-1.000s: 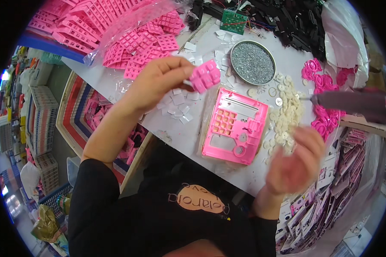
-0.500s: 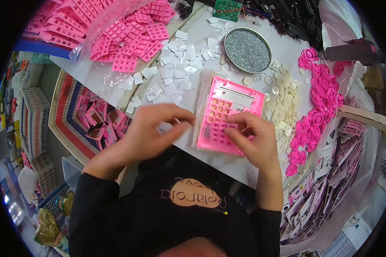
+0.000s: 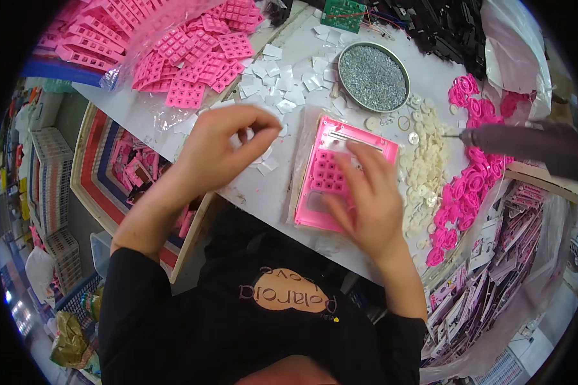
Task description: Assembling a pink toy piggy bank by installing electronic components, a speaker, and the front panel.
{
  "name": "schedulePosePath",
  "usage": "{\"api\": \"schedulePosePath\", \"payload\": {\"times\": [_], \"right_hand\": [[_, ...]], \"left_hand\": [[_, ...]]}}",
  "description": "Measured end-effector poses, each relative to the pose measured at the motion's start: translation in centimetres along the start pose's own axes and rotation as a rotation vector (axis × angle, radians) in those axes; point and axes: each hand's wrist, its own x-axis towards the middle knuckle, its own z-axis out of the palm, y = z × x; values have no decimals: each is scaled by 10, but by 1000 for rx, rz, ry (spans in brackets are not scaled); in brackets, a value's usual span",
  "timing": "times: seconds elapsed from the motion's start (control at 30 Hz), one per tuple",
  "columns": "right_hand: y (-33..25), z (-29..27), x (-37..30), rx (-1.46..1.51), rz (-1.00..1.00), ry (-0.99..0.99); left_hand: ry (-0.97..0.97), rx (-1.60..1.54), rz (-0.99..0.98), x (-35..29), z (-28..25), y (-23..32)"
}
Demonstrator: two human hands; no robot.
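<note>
On the table in front of me lies a pink calculator-like casing point(image 3: 309, 204) with a silvery strip near its far end. A pink rubber keypad point(image 3: 328, 169) sits in its key openings, and a clear window shows at the near end. My right hand point(image 3: 369, 199) is over the casing's right side, fingers spread, fingertips at the keypad and the near end. My left hand point(image 3: 228, 144) hovers above scattered white square pieces point(image 3: 282, 83), left of the casing. Its thumb and forefinger are drawn together; whether anything small is between them is hidden.
Pink keypads point(image 3: 199, 51) heap at the far left. A round tin of small screws point(image 3: 374, 77) stands beyond the casing. Cream discs point(image 3: 424, 163) and pink rings point(image 3: 472, 173) lie rightward. An electric screwdriver point(image 3: 526, 144) hangs at right; a crate point(image 3: 99, 173) stands left.
The keypad has moved from the casing's near end up onto the key openings. My left hand has shifted away over the white pieces. My right fingers have spread. The screwdriver has swung lower.
</note>
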Motion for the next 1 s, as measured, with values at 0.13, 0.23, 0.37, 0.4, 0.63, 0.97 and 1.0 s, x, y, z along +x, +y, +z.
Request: {"api": "schedulePosePath", "payload": {"times": [0.13,0.23,0.37,0.4,0.63,0.97,1.0], "right_hand": [[-18,14,-16,-89,-17,-303],[-30,24,-20,-189,39,-350],[-27,27,-21,-155,73,-369],[-28,26,-19,-155,81,-362],[-31,30,-22,-184,93,-335],[-20,13,-21,62,17,-171],[-7,6,-22,193,33,-69]], "left_hand": [[66,328,128,89,-4,-15],[204,551,127,182,12,-55],[212,483,-257,275,42,-72],[225,402,-289,289,44,-81],[241,448,-385,284,73,-54],[758,209,507,258,67,-10],[804,259,874,241,52,13]]}}
